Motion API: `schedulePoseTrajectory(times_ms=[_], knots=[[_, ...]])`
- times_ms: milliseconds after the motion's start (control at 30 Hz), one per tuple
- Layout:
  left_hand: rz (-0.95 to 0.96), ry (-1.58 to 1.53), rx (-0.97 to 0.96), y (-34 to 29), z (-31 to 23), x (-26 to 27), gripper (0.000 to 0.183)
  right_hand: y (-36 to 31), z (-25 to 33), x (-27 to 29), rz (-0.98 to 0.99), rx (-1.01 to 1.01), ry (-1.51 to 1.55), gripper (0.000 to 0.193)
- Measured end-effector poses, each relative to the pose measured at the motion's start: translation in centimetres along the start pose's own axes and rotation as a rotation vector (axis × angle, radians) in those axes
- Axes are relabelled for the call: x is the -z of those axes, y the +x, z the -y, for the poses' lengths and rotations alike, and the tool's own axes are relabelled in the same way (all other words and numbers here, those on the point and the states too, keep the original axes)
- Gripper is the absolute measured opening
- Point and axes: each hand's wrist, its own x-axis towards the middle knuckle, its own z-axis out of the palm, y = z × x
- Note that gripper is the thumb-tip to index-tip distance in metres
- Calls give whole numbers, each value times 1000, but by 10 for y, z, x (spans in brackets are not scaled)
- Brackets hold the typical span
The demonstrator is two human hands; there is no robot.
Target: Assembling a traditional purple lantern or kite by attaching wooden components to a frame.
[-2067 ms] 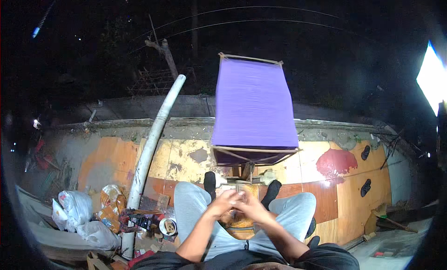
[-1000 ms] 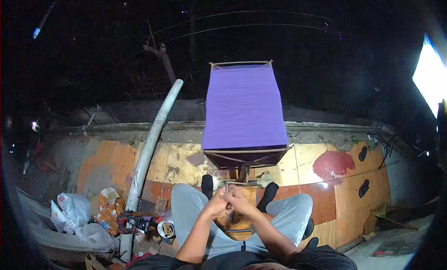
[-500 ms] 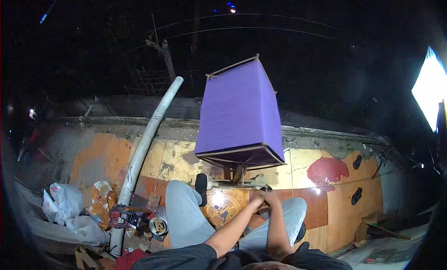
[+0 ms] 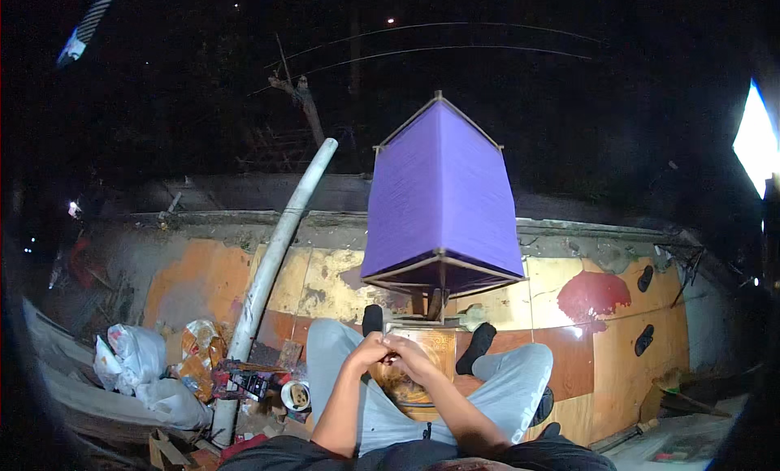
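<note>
A large purple box-shaped reel (image 4: 443,195), wound with what looks like thread on a thin wooden frame, stands on a wooden post in front of me. One of its corners faces me. My left hand (image 4: 371,349) and my right hand (image 4: 409,357) are closed together between my knees, just below the reel and apart from it. Their fingers fold against each other, and whatever may lie inside them is hidden. Beneath them is a patterned brown wooden board (image 4: 435,349). My black-socked feet rest on both sides of the post's base.
A long pale pole (image 4: 280,244) slants up at the left. Beside it lie stuffed plastic bags (image 4: 134,353), an orange bag (image 4: 201,349) and a round tin (image 4: 296,395). Two dark sandals (image 4: 644,308) are on the patched floor at right. A bright lamp (image 4: 756,138) shines at far right.
The reel has turned, so a corner now faces me instead of a broad side. My joined hands have moved left, from near my right knee to below the reel. The view has shifted slightly.
</note>
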Motion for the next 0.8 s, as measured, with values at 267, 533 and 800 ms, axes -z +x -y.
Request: schedulePoseTrajectory(times_ms=[267, 533, 800], knots=[[284, -674, 142, -7, -95, -133, 19, -122, 84, 71, -18, 189, -113, 31], [400, -907, 367, 90, -24, -235, 18, -86, 67, 191, -576, -57, -547, 29], [-184, -450, 376, 98, 78, -138, 19, 67, -49, 157, -444, -249, -690, 36]])
